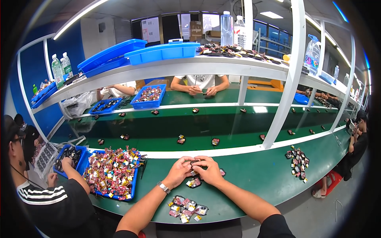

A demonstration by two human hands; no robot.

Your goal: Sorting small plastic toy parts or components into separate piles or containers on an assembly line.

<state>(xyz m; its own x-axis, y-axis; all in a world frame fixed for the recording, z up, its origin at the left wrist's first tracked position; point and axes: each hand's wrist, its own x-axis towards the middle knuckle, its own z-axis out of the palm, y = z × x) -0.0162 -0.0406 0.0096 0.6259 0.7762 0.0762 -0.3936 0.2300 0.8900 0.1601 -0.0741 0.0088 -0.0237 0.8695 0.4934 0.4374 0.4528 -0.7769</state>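
My left hand (179,173) and my right hand (209,170) meet over the green table (246,174). Between their fingertips they pinch a small black electronic part (194,162), mostly covered by the fingers. Just below the hands lies a small unit (193,182) with a red board and a pale piece in a dark casing. Another unit (222,172) shows beside my right hand. Nearer to me is a loose group of similar units (187,209). A silver wristwatch (163,187) sits on my left wrist.
To the left, a blue tray (134,189) is heaped with small red, white and yellow parts. A co-worker's hand (67,162) reaches over another blue tray. More units (297,162) lie at right. Spaced units (215,141) lie on the green belt beyond; an upright post (283,95) supports the shelf.
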